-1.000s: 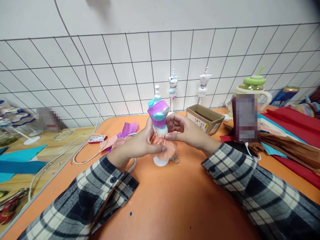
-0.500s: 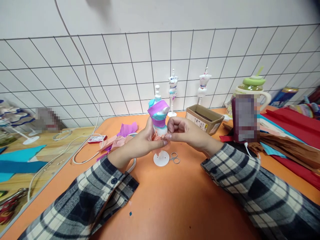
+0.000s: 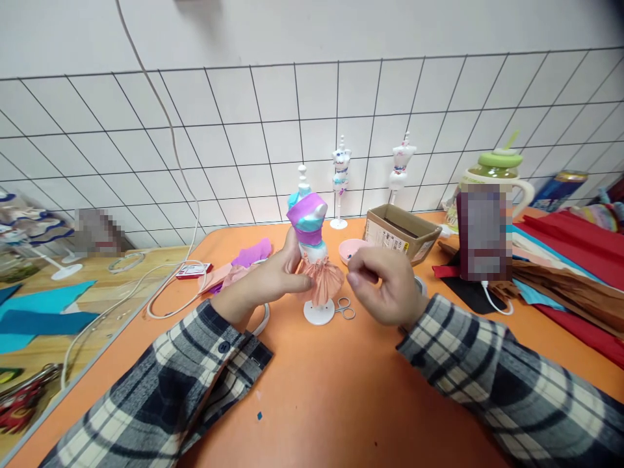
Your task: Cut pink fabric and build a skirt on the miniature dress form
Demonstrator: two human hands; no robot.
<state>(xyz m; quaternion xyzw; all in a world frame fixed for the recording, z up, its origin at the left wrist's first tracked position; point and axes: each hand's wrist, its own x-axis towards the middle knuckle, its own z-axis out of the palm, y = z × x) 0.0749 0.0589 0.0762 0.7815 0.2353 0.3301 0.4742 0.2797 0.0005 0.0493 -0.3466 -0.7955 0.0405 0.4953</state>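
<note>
A miniature dress-form mannequin [image 3: 318, 249] stands upright on its round white base, wrapped in purple and light-blue fabric at the bust. Gathered peach fabric [image 3: 325, 281] hangs like a short skirt below its waist. My left hand [image 3: 277, 273] is closed on the mannequin's left side, its thumb pressing the peach fabric. My right hand [image 3: 385, 283] is a little to the right of the skirt, apart from it, thumb and fingers pinched together. Whether a thread or needle is in that pinch I cannot tell. Small scissors [image 3: 346, 308] lie beside the base.
Behind are a pink dish [image 3: 350, 247], a cardboard box [image 3: 380, 231] and two white mannequins [image 3: 341, 170]. A phone [image 3: 482, 234], a cup with a green lid [image 3: 498, 160] and coloured fabric [image 3: 570, 247] are on the right. Fabric scraps [image 3: 253, 253] and a white cable [image 3: 156, 316] lie left.
My right hand has drawn away from the waist to the right, still pinched. The peach skirt and the pink dish now show more. My left hand keeps its hold.
</note>
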